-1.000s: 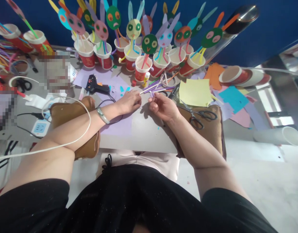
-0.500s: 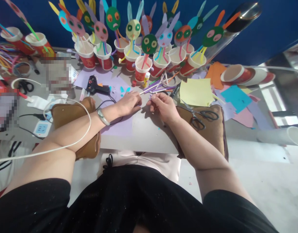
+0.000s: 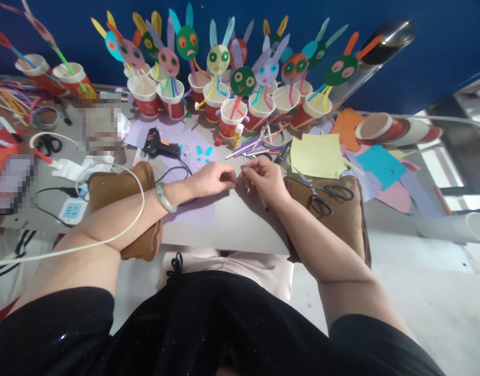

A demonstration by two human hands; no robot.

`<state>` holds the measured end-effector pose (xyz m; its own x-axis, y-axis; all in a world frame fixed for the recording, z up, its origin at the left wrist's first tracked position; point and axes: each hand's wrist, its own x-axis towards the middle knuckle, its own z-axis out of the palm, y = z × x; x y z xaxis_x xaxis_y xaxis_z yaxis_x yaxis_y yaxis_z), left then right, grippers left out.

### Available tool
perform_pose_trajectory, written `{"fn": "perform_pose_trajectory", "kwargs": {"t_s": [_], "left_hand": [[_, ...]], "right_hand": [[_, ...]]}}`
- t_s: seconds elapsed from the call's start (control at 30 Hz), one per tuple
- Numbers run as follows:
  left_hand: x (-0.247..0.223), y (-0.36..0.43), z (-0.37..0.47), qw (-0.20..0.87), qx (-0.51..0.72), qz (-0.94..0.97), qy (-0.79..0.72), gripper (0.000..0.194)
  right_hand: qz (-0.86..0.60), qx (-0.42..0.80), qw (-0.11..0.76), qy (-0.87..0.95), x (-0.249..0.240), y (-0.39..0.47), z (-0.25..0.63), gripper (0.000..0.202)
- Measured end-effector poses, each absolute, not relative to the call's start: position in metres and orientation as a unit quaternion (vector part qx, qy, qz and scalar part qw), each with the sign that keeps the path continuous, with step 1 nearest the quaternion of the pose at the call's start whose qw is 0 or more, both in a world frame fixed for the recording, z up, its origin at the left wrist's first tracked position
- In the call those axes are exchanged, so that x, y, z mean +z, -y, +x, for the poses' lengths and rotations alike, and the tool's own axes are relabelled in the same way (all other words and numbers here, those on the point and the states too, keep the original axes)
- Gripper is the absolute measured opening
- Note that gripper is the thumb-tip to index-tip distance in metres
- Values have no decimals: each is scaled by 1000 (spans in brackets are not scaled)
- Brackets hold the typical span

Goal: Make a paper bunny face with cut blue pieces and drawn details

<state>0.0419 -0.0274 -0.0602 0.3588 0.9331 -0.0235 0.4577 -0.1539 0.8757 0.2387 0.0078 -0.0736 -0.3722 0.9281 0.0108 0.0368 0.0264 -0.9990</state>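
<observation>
My left hand [image 3: 213, 178], with a bangle [image 3: 166, 197] on its wrist, is over the desk with fingers curled and fingertips together. Anything between them is too small to make out. Facing it, my right hand [image 3: 266, 180] pinches a tiny purple piece [image 3: 243, 168] between thumb and forefinger; its kind is unclear. The fingertips of both hands are close together but apart. Beyond them lie purple straws [image 3: 255, 144] and a small glue stick [image 3: 237, 136]. Blue paper ears and eyes [image 3: 203, 155] rest on purple paper [image 3: 193, 216] behind my left hand.
Red paper cups [image 3: 232, 125] with paper rabbit heads on straws line the back. A black glue gun [image 3: 159, 144] lies at left. Scissors [image 3: 320, 194] rest on a brown cushion [image 3: 347, 227] at right, near yellow paper [image 3: 316, 156]. A white cable [image 3: 107, 241] crosses above my left arm.
My left hand has lifted from beside the straws and drawn back, its fingers now curled towards my right fingertips. My right hand stays pinched. The whole view has shifted slightly.
</observation>
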Motion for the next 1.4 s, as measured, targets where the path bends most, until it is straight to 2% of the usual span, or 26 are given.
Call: {"fn": "perform_pose_trajectory", "kwargs": {"t_s": [0.13, 0.6, 0.83, 1.27, 1.4], "left_hand": [[-55, 46, 50, 461, 231, 744, -425, 12], [-62, 36, 42, 315, 324, 724, -521, 17], [-67, 35, 43, 339, 333, 714, -514, 21], [-71, 34, 44, 380, 326, 706, -501, 23], [-77, 30, 44, 450, 351, 656, -495, 31]], "right_hand": [[-412, 540, 396, 618, -70, -8, 240, 25], [-345, 618, 330, 624, -82, -1, 236, 42], [-339, 612, 316, 641, -84, 1, 235, 41], [-377, 549, 312, 677, -82, 7, 234, 20], [-383, 544, 320, 675, -81, 5, 234, 18]]}}
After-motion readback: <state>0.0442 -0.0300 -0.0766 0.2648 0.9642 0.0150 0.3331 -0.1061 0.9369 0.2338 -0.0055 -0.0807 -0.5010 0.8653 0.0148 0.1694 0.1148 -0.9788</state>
